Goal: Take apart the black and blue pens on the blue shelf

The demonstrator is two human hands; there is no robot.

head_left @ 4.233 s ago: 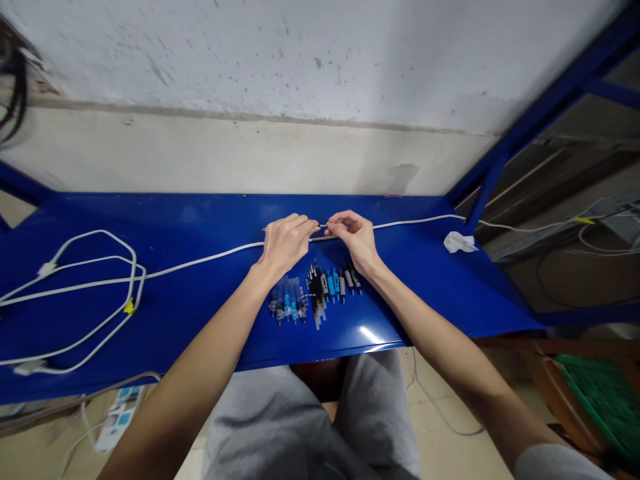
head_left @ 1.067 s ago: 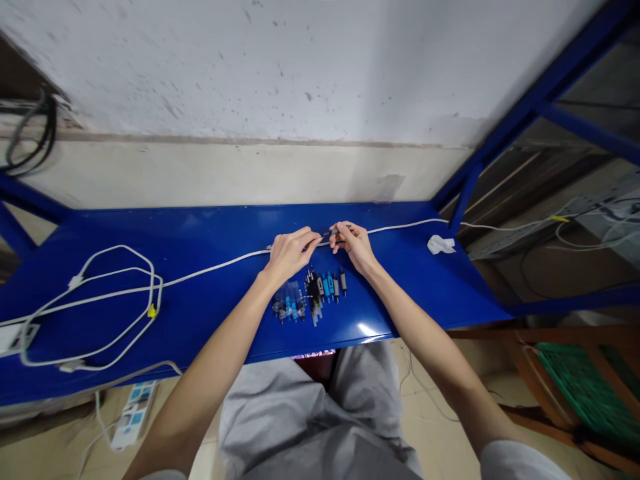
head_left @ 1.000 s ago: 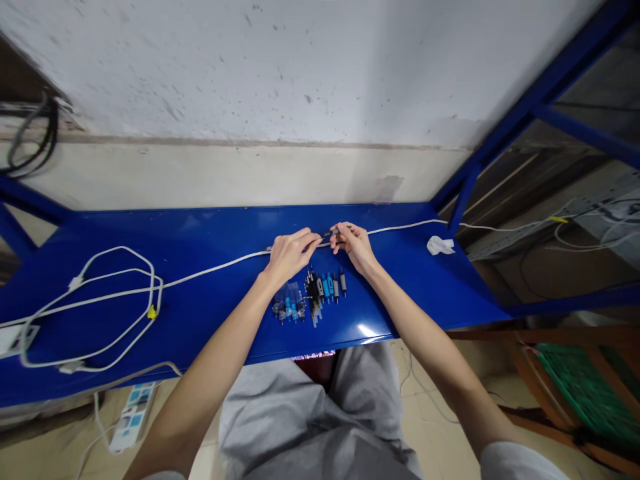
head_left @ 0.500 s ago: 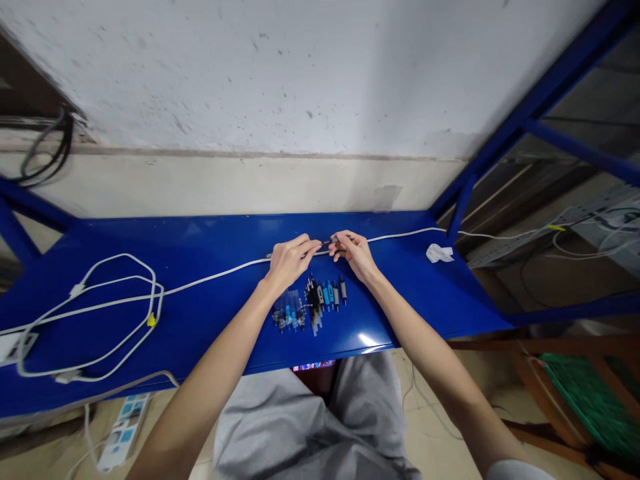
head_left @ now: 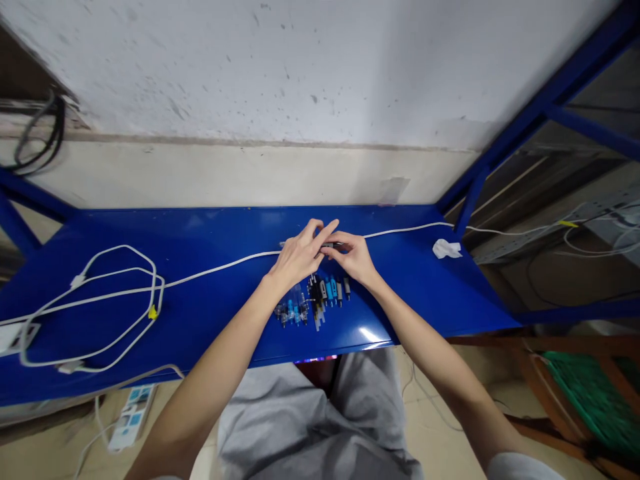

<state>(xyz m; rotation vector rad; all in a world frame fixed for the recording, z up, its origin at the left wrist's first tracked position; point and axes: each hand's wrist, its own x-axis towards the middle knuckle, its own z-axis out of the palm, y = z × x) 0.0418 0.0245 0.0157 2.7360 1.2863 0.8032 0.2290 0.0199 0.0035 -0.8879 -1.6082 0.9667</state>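
Note:
My left hand [head_left: 300, 253] and my right hand [head_left: 354, 257] meet over the middle of the blue metal shelf [head_left: 210, 313]. Together they pinch a small dark connector [head_left: 330, 246] at the join of a white cable [head_left: 220, 267] that runs across the shelf. The left fingers are partly stretched over the right ones. Just in front of both hands lies a row of small plugs [head_left: 313, 303], clear, blue, black and grey.
A looped white cable [head_left: 125, 313] with a yellow clip lies at the shelf's left. A crumpled white scrap [head_left: 447, 249] sits at the right end. The white wall stands behind. A power strip [head_left: 123, 427] lies on the floor, and a green basket [head_left: 595, 393] at lower right.
Both hands have closed together over the connector. The left fingers now reach across onto the right hand. The view shifted slightly.

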